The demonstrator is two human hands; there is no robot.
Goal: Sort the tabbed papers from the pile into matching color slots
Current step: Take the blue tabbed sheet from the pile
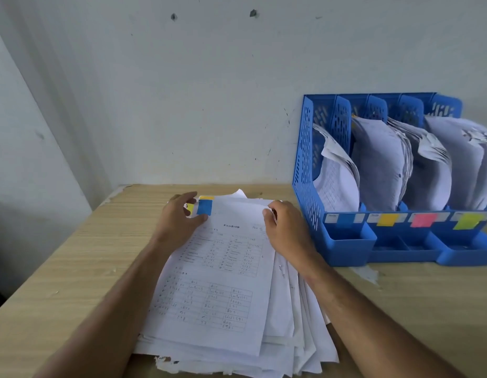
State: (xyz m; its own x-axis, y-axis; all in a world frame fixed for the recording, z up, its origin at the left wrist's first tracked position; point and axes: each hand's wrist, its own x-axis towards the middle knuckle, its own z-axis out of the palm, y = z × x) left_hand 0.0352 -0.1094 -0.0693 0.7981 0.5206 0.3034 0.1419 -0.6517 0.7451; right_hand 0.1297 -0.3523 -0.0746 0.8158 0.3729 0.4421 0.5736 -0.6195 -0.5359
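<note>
Both hands work the far edge of the pile (226,309): our left hand (179,219) has its grip closed lightly on the top sheet (223,268) at its far left corner, thumb and fingers pinching beside the blue tab (204,207). Our right hand (284,227) curls over the far right corner of the same sheet; whether its grip is closed on the paper or only resting there we cannot tell.

That pile lies on the bench (59,268) close in front of us, its sheets fanned out and ragged at the near edge. A yellow tab (206,198) shows just behind the blue one, and another yellow one (190,208) peeks out under our left fingers, so more sheets wait below.

Farther right stands the rack (307,173), its slots already holding papers. The front labels run blue (345,219), orange-yellow (386,219), pink (420,220) and yellow-green (465,221).

We judge the step to be picking up the blue-tabbed sheet. Next we need to peel it off alone, without dragging the sheet beneath, then carry it right and stand it in the leftmost slot.
</note>
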